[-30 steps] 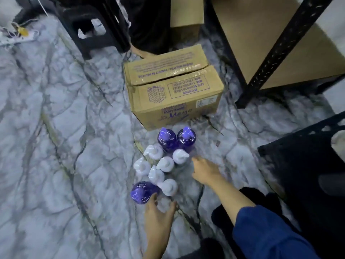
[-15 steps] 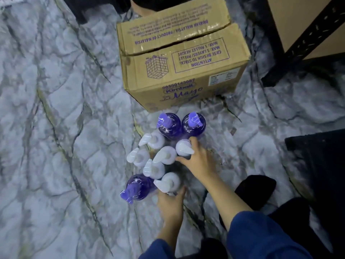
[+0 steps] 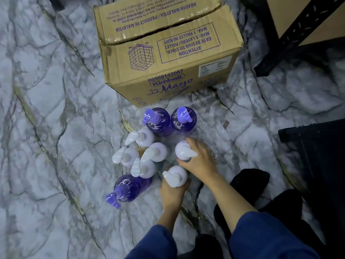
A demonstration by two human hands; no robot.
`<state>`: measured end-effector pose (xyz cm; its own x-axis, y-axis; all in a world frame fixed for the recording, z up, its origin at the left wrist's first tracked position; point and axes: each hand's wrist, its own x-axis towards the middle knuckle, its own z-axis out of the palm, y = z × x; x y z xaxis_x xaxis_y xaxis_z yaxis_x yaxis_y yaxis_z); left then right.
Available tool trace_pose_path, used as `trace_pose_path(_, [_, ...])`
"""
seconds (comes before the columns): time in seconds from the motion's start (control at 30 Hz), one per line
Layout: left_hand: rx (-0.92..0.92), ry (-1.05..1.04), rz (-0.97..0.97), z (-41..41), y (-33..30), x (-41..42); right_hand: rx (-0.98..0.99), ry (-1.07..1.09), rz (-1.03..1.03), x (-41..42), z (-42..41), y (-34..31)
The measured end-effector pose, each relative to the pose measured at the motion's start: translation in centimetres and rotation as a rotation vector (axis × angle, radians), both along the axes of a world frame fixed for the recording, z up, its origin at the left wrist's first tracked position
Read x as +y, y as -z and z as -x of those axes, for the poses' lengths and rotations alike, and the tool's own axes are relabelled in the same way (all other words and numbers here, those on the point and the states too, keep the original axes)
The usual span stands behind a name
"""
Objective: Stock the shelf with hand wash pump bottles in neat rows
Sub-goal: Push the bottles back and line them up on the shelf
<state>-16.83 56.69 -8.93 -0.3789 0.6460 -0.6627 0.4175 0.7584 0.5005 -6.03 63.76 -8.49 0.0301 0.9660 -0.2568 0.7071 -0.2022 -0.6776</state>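
Observation:
Several hand wash pump bottles stand clustered on the marble floor. Two purple ones (image 3: 158, 121) (image 3: 184, 118) stand at the back, a third purple bottle (image 3: 128, 187) at the front left. White-pump bottles (image 3: 143, 137) (image 3: 127, 157) fill the middle. My right hand (image 3: 200, 161) grips a white-pump bottle (image 3: 183, 151) at the cluster's right side. My left hand (image 3: 172, 191) wraps around the nearest white-pump bottle (image 3: 175, 176) from below. The bodies of both held bottles are hidden under their pumps and my fingers.
A closed cardboard carton (image 3: 168, 51) sits just behind the bottles. The black metal shelf frame (image 3: 291, 34) with a brown shelf board stands at the upper right. A black perforated object (image 3: 317, 156) lies at the right. My knees and dark shoe (image 3: 250, 182) are close by.
The view has moved closer to the bottles. My right hand shifted its grip onto the right white-pump bottle, and my left hand closed around the nearest one.

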Motion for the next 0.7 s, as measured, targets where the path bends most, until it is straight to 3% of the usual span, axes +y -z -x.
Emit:
trace_pose_path(0.23, [-0.038,-0.036,-0.055,-0.5,0.1,0.0,0.105,0.110,0.163,-0.2,0.1,1.0])
trace_pose_path(0.53, [-0.093,0.061,-0.249,-3.2,-3.5,-0.3,0.276,0.763,0.114,-1.5,-3.7,-2.1])
trace_pose_path(0.7, [-0.115,0.165,-0.400,-5.5,-6.5,1.3,0.282,0.963,0.012,-0.5,-7.1,-5.6])
